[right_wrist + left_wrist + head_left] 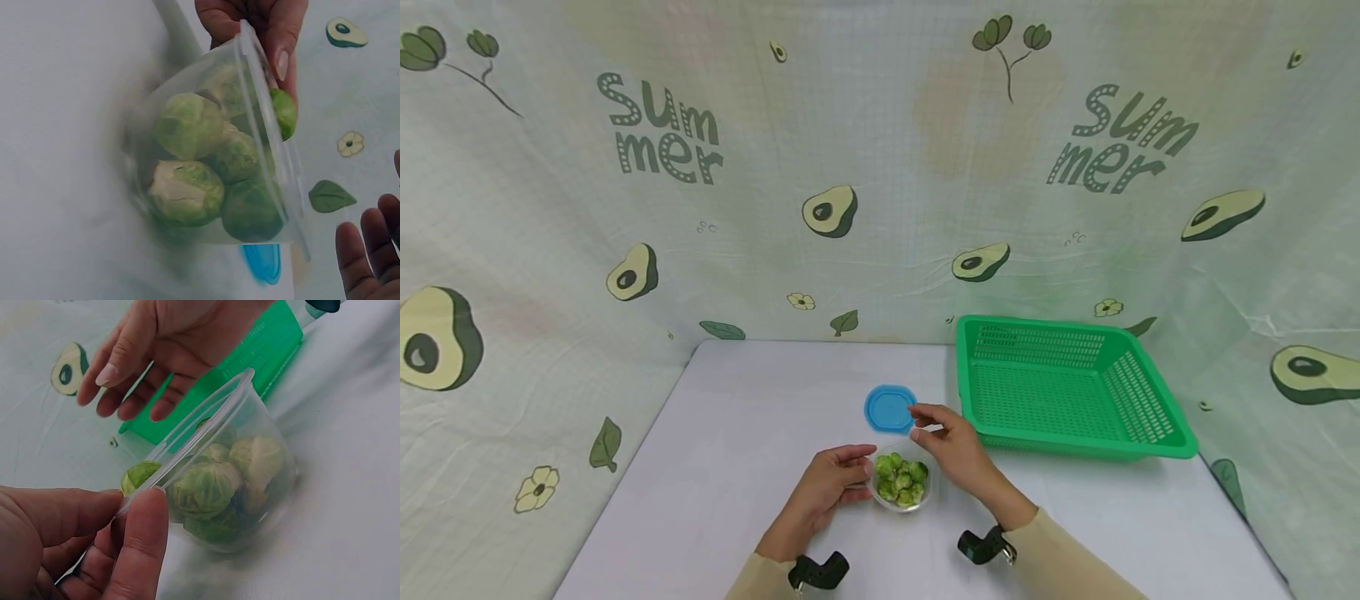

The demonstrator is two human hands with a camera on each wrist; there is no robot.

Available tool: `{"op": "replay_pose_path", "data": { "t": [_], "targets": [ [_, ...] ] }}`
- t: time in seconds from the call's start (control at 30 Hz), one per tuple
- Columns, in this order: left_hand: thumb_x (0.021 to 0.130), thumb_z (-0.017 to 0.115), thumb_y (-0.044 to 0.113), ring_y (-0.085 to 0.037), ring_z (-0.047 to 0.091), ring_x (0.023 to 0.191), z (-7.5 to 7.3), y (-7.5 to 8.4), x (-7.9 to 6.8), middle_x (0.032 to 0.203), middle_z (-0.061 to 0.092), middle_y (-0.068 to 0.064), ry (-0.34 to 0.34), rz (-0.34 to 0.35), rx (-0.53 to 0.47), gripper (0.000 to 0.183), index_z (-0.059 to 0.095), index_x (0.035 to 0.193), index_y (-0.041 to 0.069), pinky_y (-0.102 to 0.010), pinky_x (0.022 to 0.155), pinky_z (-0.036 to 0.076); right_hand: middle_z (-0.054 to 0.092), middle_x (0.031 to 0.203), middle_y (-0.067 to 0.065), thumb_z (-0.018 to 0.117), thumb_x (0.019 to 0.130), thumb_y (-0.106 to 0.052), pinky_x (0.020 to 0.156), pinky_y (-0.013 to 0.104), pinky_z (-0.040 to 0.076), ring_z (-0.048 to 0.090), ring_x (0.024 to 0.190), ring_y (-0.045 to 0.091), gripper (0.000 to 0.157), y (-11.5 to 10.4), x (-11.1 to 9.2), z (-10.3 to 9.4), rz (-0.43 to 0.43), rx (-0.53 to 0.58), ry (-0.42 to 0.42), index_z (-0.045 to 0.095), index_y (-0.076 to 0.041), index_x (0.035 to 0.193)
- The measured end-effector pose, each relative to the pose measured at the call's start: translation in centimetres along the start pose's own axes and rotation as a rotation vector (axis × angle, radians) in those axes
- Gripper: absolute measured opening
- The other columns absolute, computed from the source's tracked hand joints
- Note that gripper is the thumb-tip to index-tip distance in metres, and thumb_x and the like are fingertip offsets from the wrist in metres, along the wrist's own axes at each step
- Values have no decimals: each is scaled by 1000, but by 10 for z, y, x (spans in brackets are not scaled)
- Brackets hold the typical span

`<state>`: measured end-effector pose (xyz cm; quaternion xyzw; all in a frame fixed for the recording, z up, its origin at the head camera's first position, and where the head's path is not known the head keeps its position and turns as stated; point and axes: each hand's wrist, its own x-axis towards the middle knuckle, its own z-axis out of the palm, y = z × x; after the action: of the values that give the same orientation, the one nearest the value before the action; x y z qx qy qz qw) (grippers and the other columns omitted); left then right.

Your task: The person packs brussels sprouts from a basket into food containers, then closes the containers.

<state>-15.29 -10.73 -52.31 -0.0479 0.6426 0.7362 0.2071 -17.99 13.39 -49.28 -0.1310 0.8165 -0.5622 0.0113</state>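
A clear plastic tub [902, 502] of Brussels sprouts [901, 477] stands on the table in the head view. My left hand [835, 482] pinches its rim on the left side; the left wrist view shows thumb and fingertip [147, 515] at the edge. To the upper right of the tub, my right hand [951, 446] hovers with loosely bent fingers, apart from it and holding nothing. Through the tub's wall several sprouts [187, 190] show, and one pokes above the rim. Just behind the tub lies a round blue lid [890, 408], close to the right fingertips.
A large green plastic basket [1071, 450] sits at the back right of the white table [760, 400]. A curtain [880, 150] printed with avocados surrounds the table behind and at the sides. Each wrist wears a black camera [981, 546].
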Motion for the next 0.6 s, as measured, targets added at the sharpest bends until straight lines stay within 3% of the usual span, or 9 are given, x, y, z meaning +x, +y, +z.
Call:
{"op": "replay_pose_path", "data": {
  "t": [0.3,0.47,0.6],
  "targets": [
    [99,69,5,-13,69,84,-3,5,2,102,66,-6,-18,-21,56,47,60,144,-5,-30,75,66,55,155,11,71,103,-19,107,50,57,53,141,40,53,-6,16,-3,22,-48,-25,56,-13,153],
    [102,68,11,-16,67,84,-8,11,6,104,67,-8,7,-20,90,45,61,144,-3,-31,79,66,50,158,14,66,106,-18,114,57,50,49,143,40,54,0,21,-2,57,-62,-45,50,-11,157],
    [102,69,12,-17,65,89,-16,18,14,107,65,-9,38,-11,47,47,59,146,-3,-32,84,66,46,161,15,63,107,-19,116,61,45,46,145,42,56,5,24,0,72,-38,-58,46,-11,159]
  ]
}}
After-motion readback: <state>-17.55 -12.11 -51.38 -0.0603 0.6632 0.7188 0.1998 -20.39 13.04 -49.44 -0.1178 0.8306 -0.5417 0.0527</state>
